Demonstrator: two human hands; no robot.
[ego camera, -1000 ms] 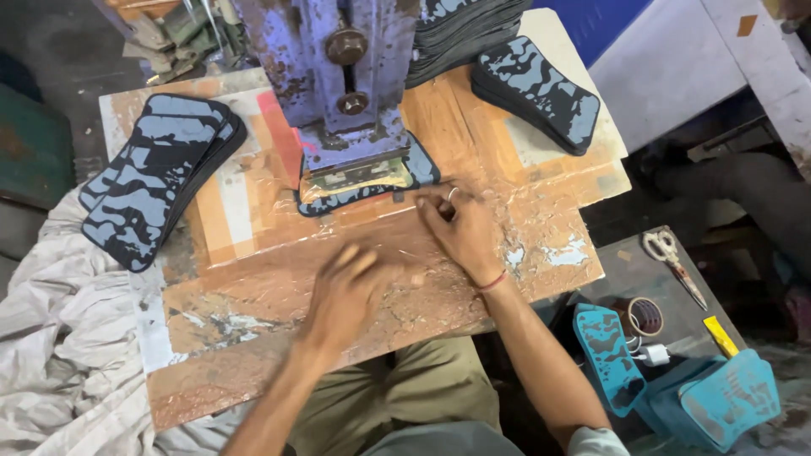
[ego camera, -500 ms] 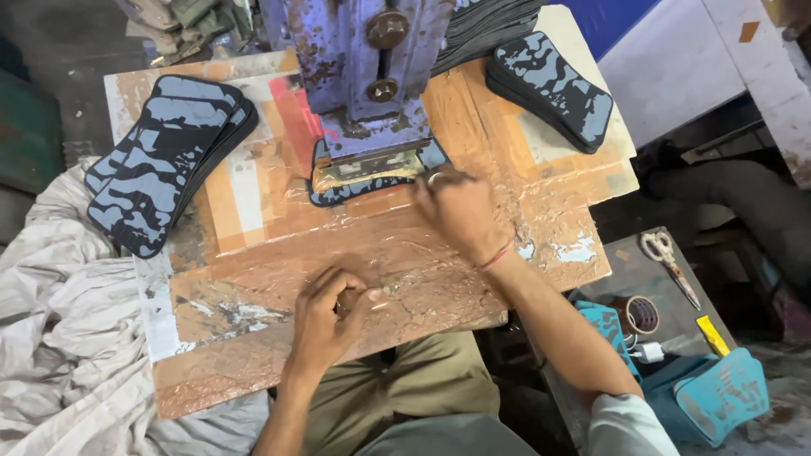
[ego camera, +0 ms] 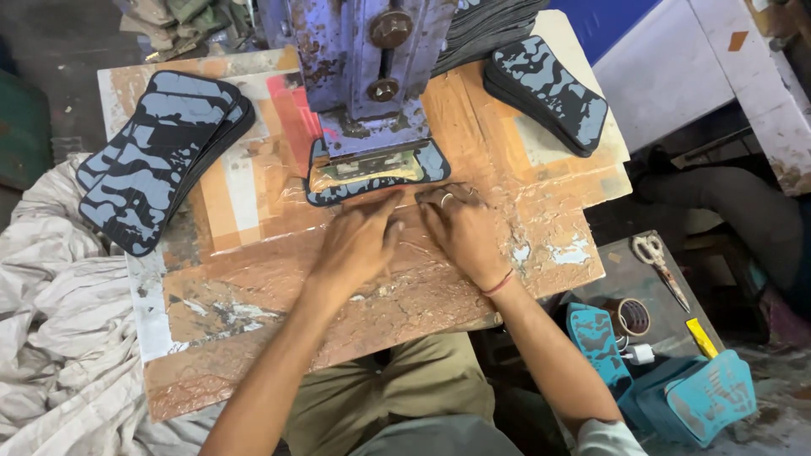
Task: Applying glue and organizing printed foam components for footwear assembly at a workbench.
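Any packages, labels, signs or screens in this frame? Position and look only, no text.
None that I can make out: no packages, signs or screens.
Nearest thing to a label: yellow-green metal die plate, under the purple press head, on the blue-and-black camouflage sole piece; marks too small to tell.
Left hand and right hand rest just below it.

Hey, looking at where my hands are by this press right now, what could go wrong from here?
Both the left hand and the right hand have fingertips at the edge of the camouflage-patterned piece lying under the purple press; if the head comes down, fingers could get pinched. The ring on the right hand might snag. The piece could also shift out of line under the die, spoiling the cut.
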